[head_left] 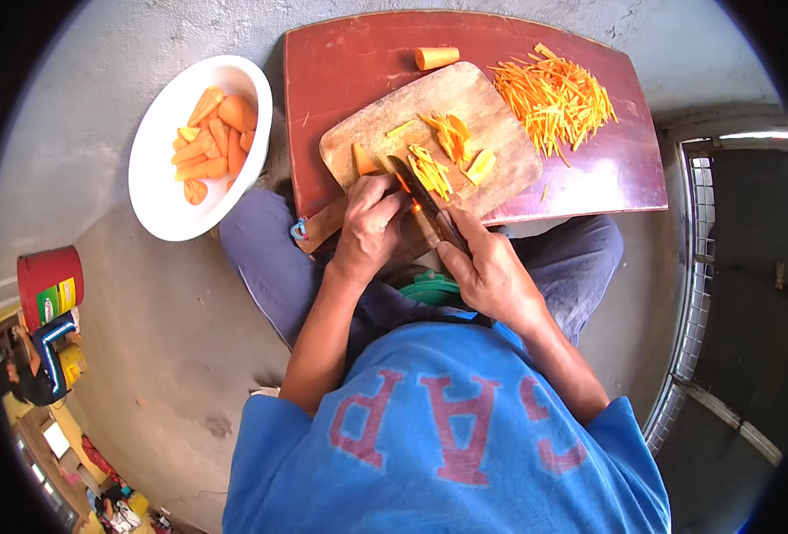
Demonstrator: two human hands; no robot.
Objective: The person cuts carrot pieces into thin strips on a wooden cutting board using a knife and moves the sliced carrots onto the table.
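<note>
Just outside the red wooden worktop's (323,80) left edge, a white oval plastic basin (152,182) held orange carrots (211,147). By the near edge, the right hand (494,271) clasped a dark-bladed knife (422,194) over a tan wooden board (367,125) bearing yellow-orange carrot strips (429,171); the left hand (369,227) was curled, its hold unclear. Orange shreds (554,98) lay heaped toward the far right corner.

Dark knife (423,192) beside carrot strips (429,173)
</note>
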